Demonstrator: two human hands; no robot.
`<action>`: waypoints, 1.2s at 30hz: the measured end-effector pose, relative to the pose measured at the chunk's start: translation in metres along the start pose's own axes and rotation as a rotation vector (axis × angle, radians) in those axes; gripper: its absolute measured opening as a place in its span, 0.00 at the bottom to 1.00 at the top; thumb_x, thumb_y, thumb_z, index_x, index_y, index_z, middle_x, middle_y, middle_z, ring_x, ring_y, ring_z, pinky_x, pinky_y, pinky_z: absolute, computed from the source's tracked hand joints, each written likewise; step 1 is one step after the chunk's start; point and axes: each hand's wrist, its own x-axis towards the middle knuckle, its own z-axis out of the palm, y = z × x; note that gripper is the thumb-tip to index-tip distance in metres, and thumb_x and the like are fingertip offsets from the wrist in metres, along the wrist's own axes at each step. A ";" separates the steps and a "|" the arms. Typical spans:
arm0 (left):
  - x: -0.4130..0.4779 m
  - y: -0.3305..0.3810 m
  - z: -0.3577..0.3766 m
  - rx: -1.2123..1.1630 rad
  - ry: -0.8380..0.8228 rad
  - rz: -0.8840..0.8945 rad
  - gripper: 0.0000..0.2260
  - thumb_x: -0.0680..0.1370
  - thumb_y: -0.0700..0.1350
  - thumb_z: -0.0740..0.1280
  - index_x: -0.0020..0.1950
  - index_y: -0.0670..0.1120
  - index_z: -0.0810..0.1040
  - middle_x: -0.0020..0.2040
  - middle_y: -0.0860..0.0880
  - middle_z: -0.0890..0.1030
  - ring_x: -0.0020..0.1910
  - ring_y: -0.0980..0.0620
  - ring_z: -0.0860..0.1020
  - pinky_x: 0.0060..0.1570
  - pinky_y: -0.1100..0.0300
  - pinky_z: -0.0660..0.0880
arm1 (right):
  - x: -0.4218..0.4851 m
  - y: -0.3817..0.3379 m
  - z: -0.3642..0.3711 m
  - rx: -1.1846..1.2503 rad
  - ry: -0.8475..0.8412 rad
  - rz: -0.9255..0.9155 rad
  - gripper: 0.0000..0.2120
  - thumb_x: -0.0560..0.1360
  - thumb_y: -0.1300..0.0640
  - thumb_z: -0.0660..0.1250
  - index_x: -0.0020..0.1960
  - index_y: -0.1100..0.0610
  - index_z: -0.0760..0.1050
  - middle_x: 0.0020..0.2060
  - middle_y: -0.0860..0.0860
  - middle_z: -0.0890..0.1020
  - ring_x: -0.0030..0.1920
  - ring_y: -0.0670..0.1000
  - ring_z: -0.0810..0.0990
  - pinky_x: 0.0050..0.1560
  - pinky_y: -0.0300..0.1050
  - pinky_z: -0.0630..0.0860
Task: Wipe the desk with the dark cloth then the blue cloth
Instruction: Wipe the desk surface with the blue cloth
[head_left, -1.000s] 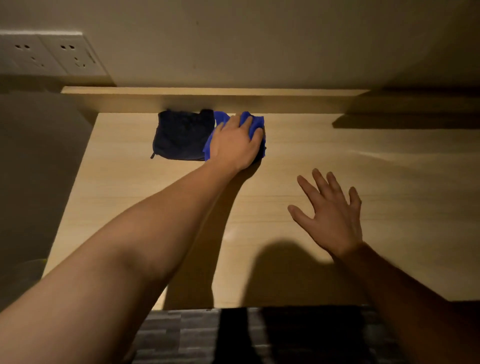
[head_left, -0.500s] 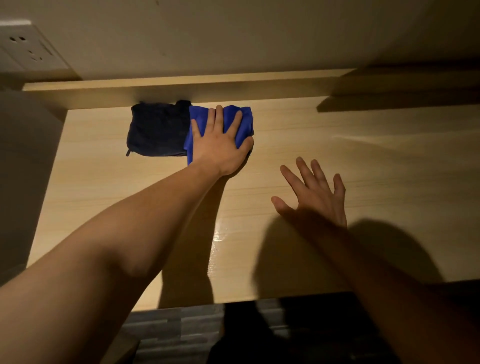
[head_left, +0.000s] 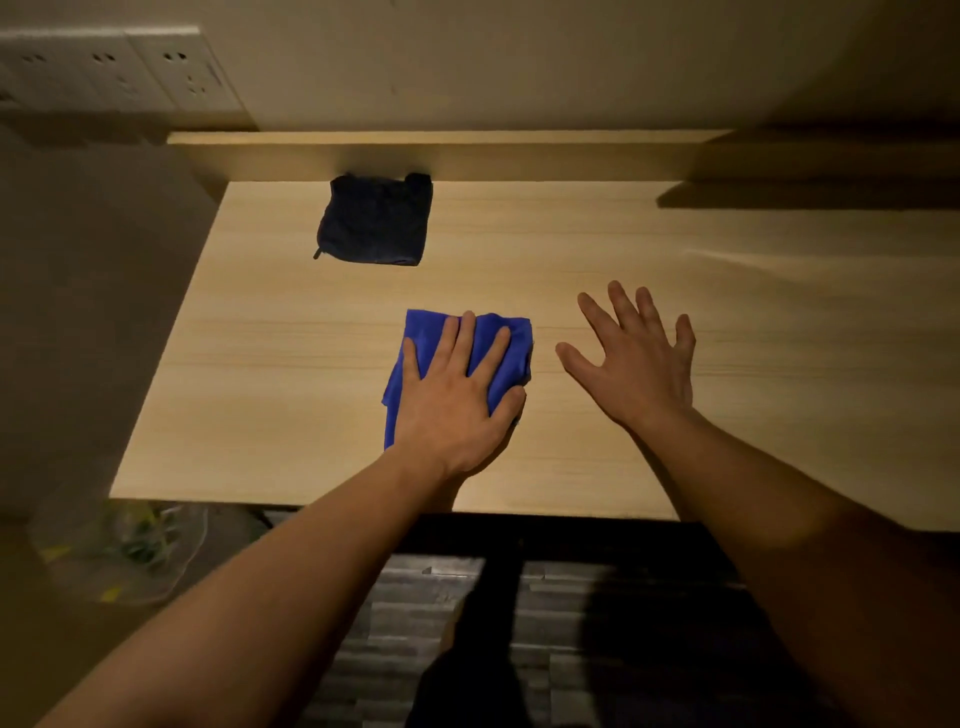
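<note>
1. The desk, pale wood, filled most of the scene, and its surface was bare apart from two cloths and the person's hands.
2. The dark cloth lay folded by the far edge, left of the middle, touching the raised back ledge, with no hand on it. I judged its turn was over.
3. The left hand was pressed flat, fingers spread, on the blue cloth, pinning it to the surface rather than gripping it, near the front edge and left of centre.
4. The right hand was open with fingers splayed just right of the blue cloth, holding nothing; I could not tell whether it touched the wood.
5. To my eye the second wipe was under way, with the right half apparently left to cover.
</note>
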 end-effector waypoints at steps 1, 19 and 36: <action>-0.013 0.003 0.002 -0.006 -0.006 -0.010 0.33 0.84 0.70 0.40 0.87 0.60 0.39 0.87 0.48 0.36 0.86 0.48 0.35 0.80 0.32 0.34 | 0.000 0.000 0.001 0.001 0.002 0.000 0.38 0.77 0.23 0.44 0.83 0.37 0.49 0.85 0.46 0.49 0.84 0.53 0.45 0.78 0.70 0.45; -0.111 0.073 0.015 -0.485 0.366 -0.098 0.22 0.84 0.55 0.59 0.74 0.50 0.80 0.72 0.52 0.81 0.64 0.49 0.81 0.62 0.59 0.75 | -0.011 0.011 -0.008 0.305 0.024 -0.039 0.28 0.82 0.33 0.55 0.79 0.42 0.66 0.83 0.46 0.60 0.83 0.49 0.51 0.79 0.61 0.43; 0.140 0.018 -0.071 -0.265 0.077 -0.061 0.33 0.85 0.70 0.47 0.88 0.59 0.45 0.89 0.49 0.42 0.87 0.44 0.40 0.82 0.35 0.40 | 0.032 0.024 -0.054 0.383 0.121 -0.015 0.22 0.85 0.47 0.60 0.78 0.46 0.69 0.82 0.46 0.62 0.82 0.48 0.55 0.76 0.54 0.52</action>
